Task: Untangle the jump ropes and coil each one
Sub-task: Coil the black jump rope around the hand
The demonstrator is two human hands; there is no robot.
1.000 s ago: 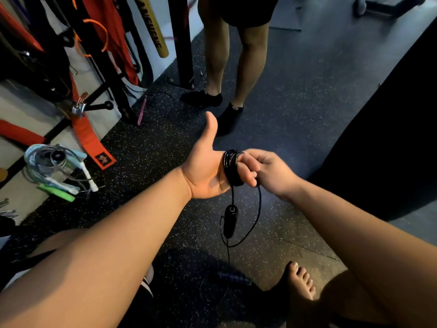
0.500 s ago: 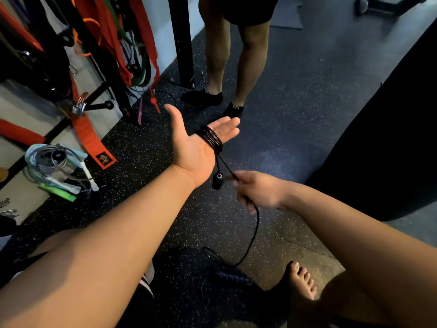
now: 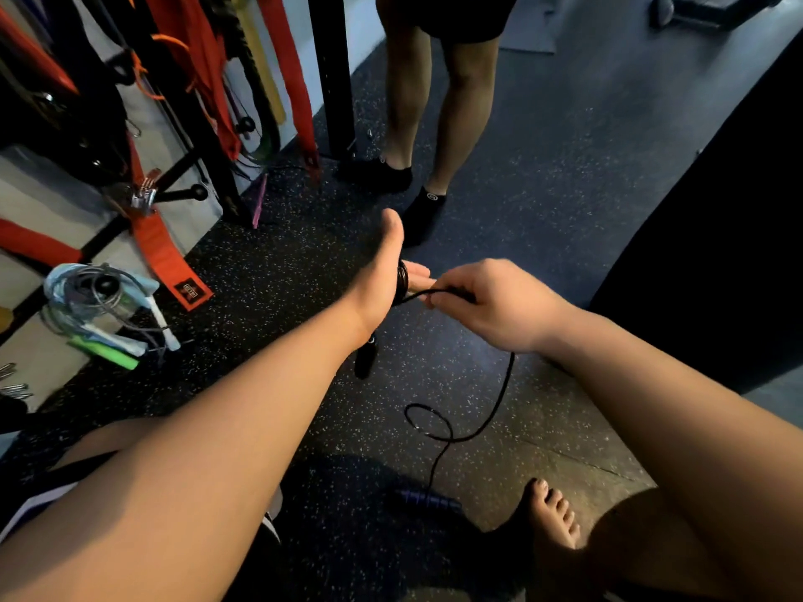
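Note:
A black jump rope [image 3: 499,401] is wound in several turns round the fingers of my left hand [image 3: 382,275], which is held out flat with the thumb up. My right hand [image 3: 491,302] pinches the rope just right of the coil. One black handle [image 3: 365,360] hangs below my left wrist. The free rope drops from my right hand, makes a loop over the floor and runs to the other handle [image 3: 428,499] lying by my bare foot.
A bundle of other jump ropes [image 3: 104,315] with white and green handles lies at the left by the wall. Orange straps [image 3: 169,254] and bands hang on a rack. Another person's legs [image 3: 439,102] stand just beyond my hands. A dark block [image 3: 717,236] is at the right.
My right hand has come up from below to the coil, bringing the rope across the left fingers. My left hand has turned its thumb upward. The hanging handle now swings under my left wrist.

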